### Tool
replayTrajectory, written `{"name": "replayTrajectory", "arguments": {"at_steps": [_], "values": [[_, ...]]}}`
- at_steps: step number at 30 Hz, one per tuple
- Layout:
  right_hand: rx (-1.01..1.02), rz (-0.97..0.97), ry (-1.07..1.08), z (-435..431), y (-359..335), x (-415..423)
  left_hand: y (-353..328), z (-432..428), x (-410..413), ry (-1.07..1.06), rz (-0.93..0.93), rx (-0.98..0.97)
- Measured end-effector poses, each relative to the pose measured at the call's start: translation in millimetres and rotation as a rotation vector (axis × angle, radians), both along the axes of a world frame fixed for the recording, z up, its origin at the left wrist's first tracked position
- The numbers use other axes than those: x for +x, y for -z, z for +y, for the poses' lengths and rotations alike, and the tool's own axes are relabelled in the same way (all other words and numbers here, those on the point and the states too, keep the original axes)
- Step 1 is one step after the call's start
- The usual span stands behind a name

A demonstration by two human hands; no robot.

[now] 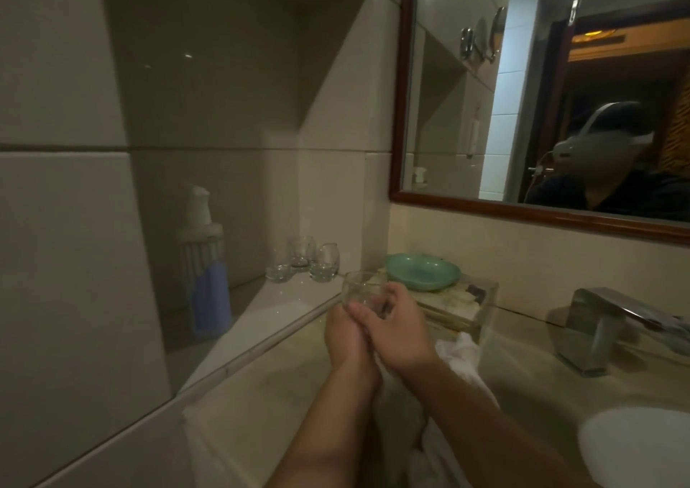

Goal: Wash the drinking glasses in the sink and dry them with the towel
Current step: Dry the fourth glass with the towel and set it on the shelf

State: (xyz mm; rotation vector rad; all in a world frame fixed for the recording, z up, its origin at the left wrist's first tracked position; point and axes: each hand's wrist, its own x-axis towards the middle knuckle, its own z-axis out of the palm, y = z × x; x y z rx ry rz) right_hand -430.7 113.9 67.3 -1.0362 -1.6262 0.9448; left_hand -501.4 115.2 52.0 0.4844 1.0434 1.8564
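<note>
I see hands: left hand [345,332], right hand [401,328] both gripping clear rounded drinking glass [358,287] | mouth tilted up, away | white cloth towel [463,357] under right hand | beige stone tabletop [261,394], tiled bathroom

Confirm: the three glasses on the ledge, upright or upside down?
Upright. All three glasses stand on their thick clear bases on the ledge, mouths up, none tipped.

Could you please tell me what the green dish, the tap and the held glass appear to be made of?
Dish: probably glass or glazed ceramic, glossy pale green, slightly translucent with soft highlights.
Tap: metal, brushed or satin silver, with dull reflections on its flat faces.
Glass: clear glass, or possibly plastic; the background shows through its wall.
</note>
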Motion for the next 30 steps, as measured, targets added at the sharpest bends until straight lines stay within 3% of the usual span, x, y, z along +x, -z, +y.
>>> {"name": "replayTrajectory", "arguments": {"at_steps": [1,4,8,13,16,18,23,30], "values": [[-0.006,0.021,-0.016,2.2,3.3,-6.6,5.0,1.5,-12.2,-0.08,0.167,-0.042],[0.084,-0.026,-0.037,7.1,15.1,-20.1,9.7,-7.1,-43.6,-0.164,0.419,-0.05],[0.124,-0.127,-0.085,8.5,23.4,-20.1,7.2,-25.1,-57.3,0.099,0.748,0.051],[0.075,-0.325,-0.147,6.4,39.5,-1.3,17.8,-10.7,-73.6,-0.094,0.659,-0.013],[0.278,-0.552,0.033,10.2,57.3,4.0,17.2,13.6,-95.5,-0.3,0.9,-0.131],[0.212,-0.608,-0.049,2.2,55.7,0.7,14.2,30.6,-109.4,-0.362,0.98,-0.2],[0.197,-0.917,-0.16,-8.7,46.8,-9.7,12.0,72.1,-133.8,-0.347,0.909,-0.182],[0.303,-0.964,-0.119,-3.5,44.8,-14.9,16.6,97.6,-138.7,-0.359,0.919,-0.191]]}}
